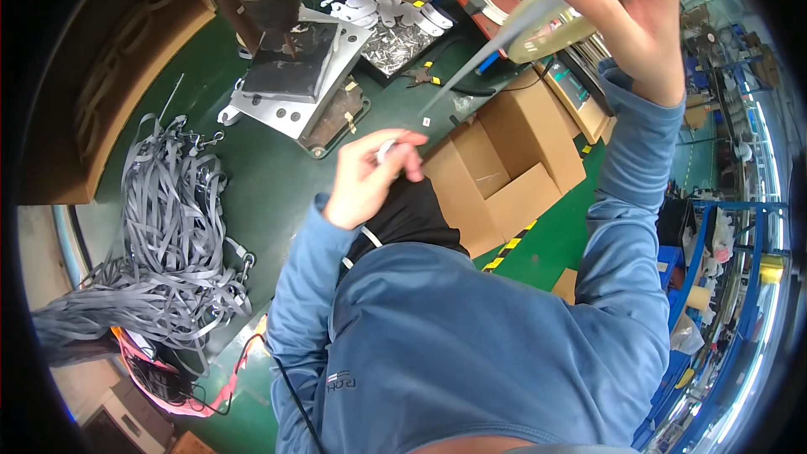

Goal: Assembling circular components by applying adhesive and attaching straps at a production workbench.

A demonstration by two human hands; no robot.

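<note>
My right hand (635, 21) is raised at the upper right, its fingers closed around a roll of translucent yellowish tape (551, 32). From near the thumb a greyish strip (471, 67) slants down and left, narrowing toward the table; whether it is tape off the roll I cannot tell. Lower and left of it, in front of my body, my left hand (366, 176) is closed in a pinch on a small white piece (386, 151), mostly hidden by the fingers. A tiny white square (426, 122) lies on the green table near the strip's end.
A heap of grey lanyards (176, 235) with metal hooks covers the left. A press machine (269, 0) with a metal base plate (273, 113) stands at the back. Beside it are a tray of metal parts (395, 46), cutting pliers (423, 75) and an open cardboard box (525, 202).
</note>
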